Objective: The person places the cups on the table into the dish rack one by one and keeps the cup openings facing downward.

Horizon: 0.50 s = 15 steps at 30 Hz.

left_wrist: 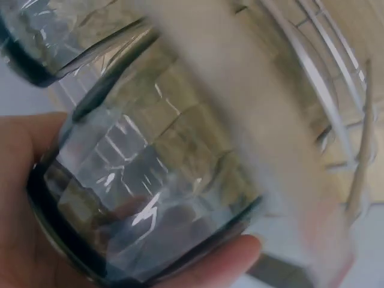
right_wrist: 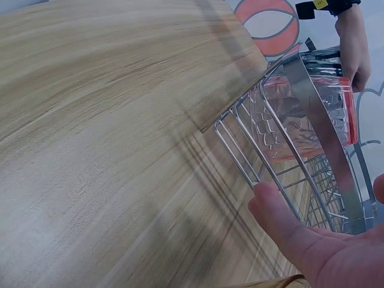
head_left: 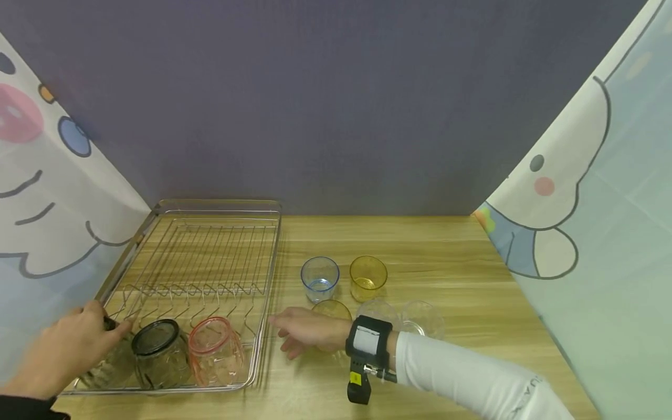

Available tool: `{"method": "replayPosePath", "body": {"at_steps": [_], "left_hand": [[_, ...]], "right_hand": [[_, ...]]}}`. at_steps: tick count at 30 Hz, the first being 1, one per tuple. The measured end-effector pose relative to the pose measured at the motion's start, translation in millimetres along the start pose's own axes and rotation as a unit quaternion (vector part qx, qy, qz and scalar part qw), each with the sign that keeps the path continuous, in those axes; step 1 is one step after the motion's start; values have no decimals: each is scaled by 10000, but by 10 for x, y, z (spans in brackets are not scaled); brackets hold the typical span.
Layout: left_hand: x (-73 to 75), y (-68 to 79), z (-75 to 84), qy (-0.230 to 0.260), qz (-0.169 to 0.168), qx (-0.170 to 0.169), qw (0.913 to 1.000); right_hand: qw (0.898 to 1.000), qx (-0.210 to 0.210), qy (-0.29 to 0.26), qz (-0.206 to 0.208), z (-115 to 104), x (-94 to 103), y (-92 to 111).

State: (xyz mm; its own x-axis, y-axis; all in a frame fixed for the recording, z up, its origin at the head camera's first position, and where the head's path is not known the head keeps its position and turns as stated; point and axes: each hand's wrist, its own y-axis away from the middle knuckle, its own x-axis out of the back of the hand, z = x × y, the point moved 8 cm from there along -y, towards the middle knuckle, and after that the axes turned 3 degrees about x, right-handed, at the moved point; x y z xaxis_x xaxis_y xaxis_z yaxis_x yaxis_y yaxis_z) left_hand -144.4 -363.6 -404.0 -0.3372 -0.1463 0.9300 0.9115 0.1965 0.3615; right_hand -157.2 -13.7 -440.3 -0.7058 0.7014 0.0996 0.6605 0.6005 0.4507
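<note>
My left hand [head_left: 68, 344] grips a dark-rimmed glass [head_left: 114, 364] at the front left corner of the wire dish rack [head_left: 255, 344]. In the left wrist view, thumb and fingers curl round the rim of this glass [left_wrist: 162, 180], whose faceted wall is see-through. Beside it in the rack stand a second dark-rimmed glass [head_left: 163, 364] and a pink-rimmed glass [head_left: 217, 356], both upside down. My right hand [head_left: 307, 328] is just right of the rack, fingers loosely bent and nothing held. The right wrist view has a fingertip [right_wrist: 270, 195] overlapping the rack's side wires.
Right of the rack on the wooden table [head_left: 446, 251] stand a blue-rimmed glass [head_left: 320, 277], an amber glass [head_left: 368, 277], a yellowish glass [head_left: 333, 309] partly behind my right hand, and two clear glasses, one [head_left: 422, 318] beside my right forearm. A dark panel [head_left: 315, 116] rises behind.
</note>
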Motion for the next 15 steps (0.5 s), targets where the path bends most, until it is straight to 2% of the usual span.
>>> {"method": "replayPosePath", "body": {"at_steps": [4,11,15], "left_hand": [[-62,-11,-30,46,-118,159,9998],[-141,-69,-10,64,-375,-111,9992],[-143,-82,8,32,-404,-173,9990]], "right_hand": [[9999,17,60,-129,-6,-12,8],[9991,97,268,-321,-26,-30,4],[9986,159,309,-395,-43,-28,3]]}}
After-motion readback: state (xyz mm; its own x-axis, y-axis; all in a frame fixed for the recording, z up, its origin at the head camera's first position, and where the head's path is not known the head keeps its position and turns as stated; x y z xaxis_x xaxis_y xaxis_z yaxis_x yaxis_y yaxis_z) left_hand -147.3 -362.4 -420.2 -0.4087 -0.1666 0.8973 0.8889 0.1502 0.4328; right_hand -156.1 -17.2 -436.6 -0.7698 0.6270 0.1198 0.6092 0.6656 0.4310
